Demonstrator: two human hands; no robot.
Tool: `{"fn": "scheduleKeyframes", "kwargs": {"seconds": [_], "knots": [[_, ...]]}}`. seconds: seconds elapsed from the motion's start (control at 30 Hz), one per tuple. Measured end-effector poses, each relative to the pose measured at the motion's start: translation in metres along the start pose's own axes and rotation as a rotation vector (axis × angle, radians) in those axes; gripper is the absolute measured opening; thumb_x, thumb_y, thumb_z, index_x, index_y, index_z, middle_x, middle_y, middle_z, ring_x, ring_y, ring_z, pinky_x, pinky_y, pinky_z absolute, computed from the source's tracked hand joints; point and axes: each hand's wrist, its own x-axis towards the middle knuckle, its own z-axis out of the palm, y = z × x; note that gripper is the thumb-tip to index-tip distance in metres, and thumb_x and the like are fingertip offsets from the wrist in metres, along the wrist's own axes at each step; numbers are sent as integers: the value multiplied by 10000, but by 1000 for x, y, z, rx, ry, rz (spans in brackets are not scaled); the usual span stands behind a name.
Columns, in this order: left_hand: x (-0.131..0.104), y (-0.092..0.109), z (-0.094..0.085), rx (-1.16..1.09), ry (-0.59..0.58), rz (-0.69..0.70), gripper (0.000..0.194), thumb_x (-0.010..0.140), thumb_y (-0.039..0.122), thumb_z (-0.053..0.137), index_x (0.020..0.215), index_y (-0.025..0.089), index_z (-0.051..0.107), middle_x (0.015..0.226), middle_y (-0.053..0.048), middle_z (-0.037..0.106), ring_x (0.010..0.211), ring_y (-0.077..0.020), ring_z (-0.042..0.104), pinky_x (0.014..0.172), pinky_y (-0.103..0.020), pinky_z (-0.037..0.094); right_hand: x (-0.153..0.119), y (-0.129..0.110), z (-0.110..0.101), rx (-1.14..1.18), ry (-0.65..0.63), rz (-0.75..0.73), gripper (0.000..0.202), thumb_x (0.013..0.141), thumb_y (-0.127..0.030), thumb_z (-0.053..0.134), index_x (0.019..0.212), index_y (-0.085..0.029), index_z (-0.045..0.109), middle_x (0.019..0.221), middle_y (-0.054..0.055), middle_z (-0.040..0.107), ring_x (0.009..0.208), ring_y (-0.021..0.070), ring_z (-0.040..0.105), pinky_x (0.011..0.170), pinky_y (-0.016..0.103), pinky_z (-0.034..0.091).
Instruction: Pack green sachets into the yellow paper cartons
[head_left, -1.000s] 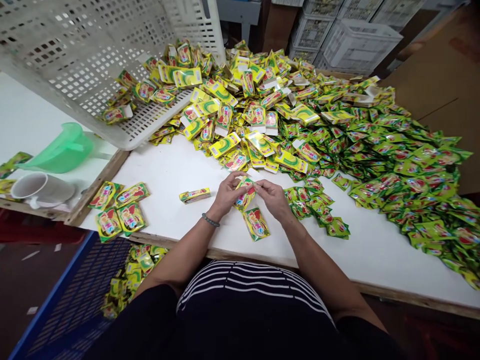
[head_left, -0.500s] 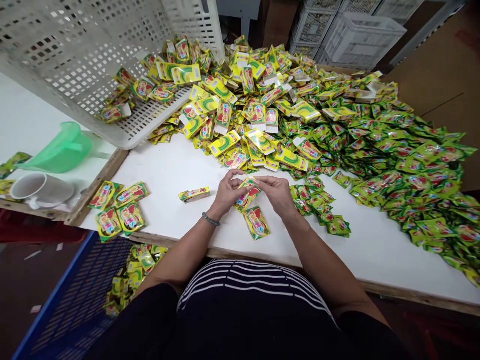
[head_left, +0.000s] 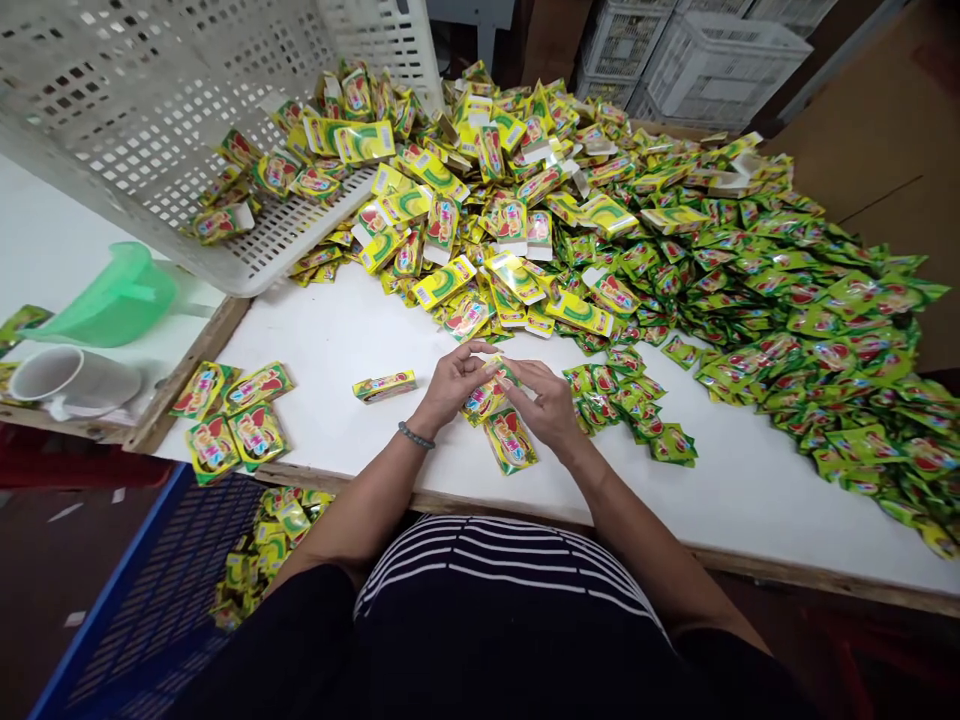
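Observation:
Between my two hands is a small yellow and green printed box (head_left: 482,400), tilted above the white tabletop. My left hand (head_left: 454,384), with a beaded bracelet at the wrist, is closed on the box's left side. The fingers of my right hand (head_left: 546,398) are closed at its upper right end, partly hiding it. Just below lies a flat box (head_left: 511,441) of the same print. To the left, another box (head_left: 384,386) stands on its narrow side. Several small green sachets (head_left: 607,385) lie right of my right hand.
A heap of yellow boxes (head_left: 446,281) and a heap of green sachets (head_left: 817,290) cover the back and right. A tilted white crate (head_left: 274,265) stands back left. Several boxes (head_left: 255,433) lie near the left edge, beside a mug (head_left: 105,380), a green scoop (head_left: 112,305) and a blue crate (head_left: 127,590) below.
My right hand's fingers have shifted over the box's upper end, with the thumb now lower. My left hand keeps its grip. The whole view has shifted slightly.

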Motion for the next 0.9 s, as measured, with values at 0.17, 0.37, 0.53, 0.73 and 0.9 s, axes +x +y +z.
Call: {"fn": "scheduleKeyframes", "kwargs": {"seconds": [0.17, 0.37, 0.53, 0.73, 0.9], "knots": [[1, 2, -3, 69, -48, -25, 596, 666, 415, 771, 1152, 188, 512, 575, 87, 547, 425, -40, 403, 448, -173, 288, 0, -3, 20, -16, 102, 10, 364, 908, -340, 510, 1218, -237, 670, 1189, 81, 701, 1115, 232, 637, 1000, 407, 491], [5, 34, -31, 638, -151, -113, 474, 692, 406, 736, 1089, 190, 592, 513, 59, 522, 432, -88, 398, 447, -211, 265, -12, 11, -1, -134, -110, 5, 332, 896, -319, 513, 1179, -275, 681, 1170, 45, 713, 1082, 224, 644, 981, 413, 494], [-8, 65, -47, 1471, 336, 133, 405, 730, 338, 717, 1101, 200, 636, 953, -128, 674, 884, -307, 594, 740, -420, 449, -54, 45, -74, -421, -17, 188, 451, 800, -190, 509, 1226, -241, 648, 1207, 67, 690, 1114, 278, 603, 981, 487, 472], [-40, 16, 34, 1563, -94, 79, 628, 743, 590, 669, 1161, 131, 574, 1053, -177, 599, 974, -325, 566, 812, -431, 472, -69, 58, -83, -774, -322, 105, 484, 722, -130, 550, 1191, -201, 645, 1387, 123, 556, 1305, 410, 397, 985, 615, 316], [-34, -8, 57, 1582, -352, 10, 534, 744, 338, 719, 1231, 185, 562, 1259, -186, 517, 1106, -355, 530, 854, -451, 469, -50, 61, -58, -653, -212, 78, 406, 843, -149, 444, 1206, -201, 618, 1170, 113, 688, 1212, 328, 507, 972, 556, 317]]}}
